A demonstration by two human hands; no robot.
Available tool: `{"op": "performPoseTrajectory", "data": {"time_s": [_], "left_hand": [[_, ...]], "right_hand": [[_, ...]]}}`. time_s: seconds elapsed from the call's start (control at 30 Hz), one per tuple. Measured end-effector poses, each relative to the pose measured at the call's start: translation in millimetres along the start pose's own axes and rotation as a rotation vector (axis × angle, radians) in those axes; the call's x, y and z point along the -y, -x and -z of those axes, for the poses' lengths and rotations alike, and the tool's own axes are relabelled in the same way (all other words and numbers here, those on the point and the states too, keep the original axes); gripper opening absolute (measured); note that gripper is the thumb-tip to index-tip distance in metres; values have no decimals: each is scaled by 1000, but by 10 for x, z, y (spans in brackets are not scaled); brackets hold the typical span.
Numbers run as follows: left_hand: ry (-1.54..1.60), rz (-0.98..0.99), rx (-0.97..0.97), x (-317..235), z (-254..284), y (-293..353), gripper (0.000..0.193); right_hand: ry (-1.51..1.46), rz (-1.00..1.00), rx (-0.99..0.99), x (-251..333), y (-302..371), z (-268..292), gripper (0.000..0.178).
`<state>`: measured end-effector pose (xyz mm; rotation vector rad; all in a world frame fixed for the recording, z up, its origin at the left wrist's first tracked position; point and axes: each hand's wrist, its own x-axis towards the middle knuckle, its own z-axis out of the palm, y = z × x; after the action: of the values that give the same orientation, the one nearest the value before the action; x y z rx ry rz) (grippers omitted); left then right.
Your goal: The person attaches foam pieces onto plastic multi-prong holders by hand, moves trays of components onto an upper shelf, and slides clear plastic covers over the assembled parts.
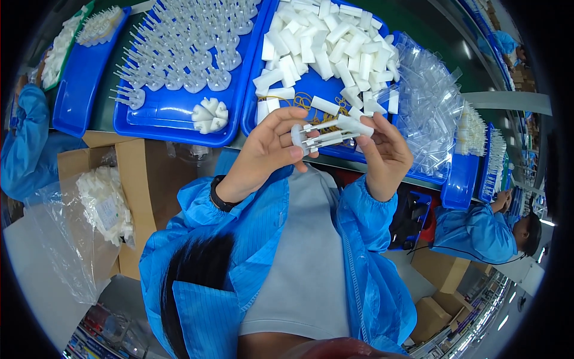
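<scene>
My left hand (263, 146) grips a pronged holder (298, 139) by its round translucent base, the prongs lying sideways toward the right. On the far ends of the prongs my right hand (385, 152) pinches a white block-shaped piece (355, 126) between thumb and fingers. Just beyond both hands is a blue tray (250, 99) with a heap of white blocks (323, 48) and some yellow rubber bands (302, 102). To the left, another blue tray (161, 113) bears many upright pronged holders (191, 45) and one white flower-shaped cluster (210, 115).
A pile of clear plastic pieces (427, 107) lies right of the blocks. Farther right are more pronged pieces (471, 131). At left stands a cardboard box (134, 197) with bagged white pieces (104, 200). Co-workers in blue sleeves sit at left (33, 137) and right (472, 233).
</scene>
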<state>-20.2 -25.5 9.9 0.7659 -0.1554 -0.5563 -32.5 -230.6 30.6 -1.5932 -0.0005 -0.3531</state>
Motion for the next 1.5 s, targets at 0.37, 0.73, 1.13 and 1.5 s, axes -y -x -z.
{"op": "performPoseTrajectory", "data": {"time_s": [0.37, 0.73, 1.13, 1.5], "left_hand": [[-160, -168, -21, 5, 3, 65, 45], [-262, -235, -68, -8, 53, 53, 51], [-286, -257, -4, 24, 68, 82, 51], [-333, -246, 94, 53, 48, 57, 47]], "right_hand": [[334, 157, 92, 87, 0, 209, 23], [586, 455, 156, 256, -94, 181, 26], [494, 647, 237, 262, -148, 259, 19], [541, 742, 420, 299, -167, 77, 30]]}}
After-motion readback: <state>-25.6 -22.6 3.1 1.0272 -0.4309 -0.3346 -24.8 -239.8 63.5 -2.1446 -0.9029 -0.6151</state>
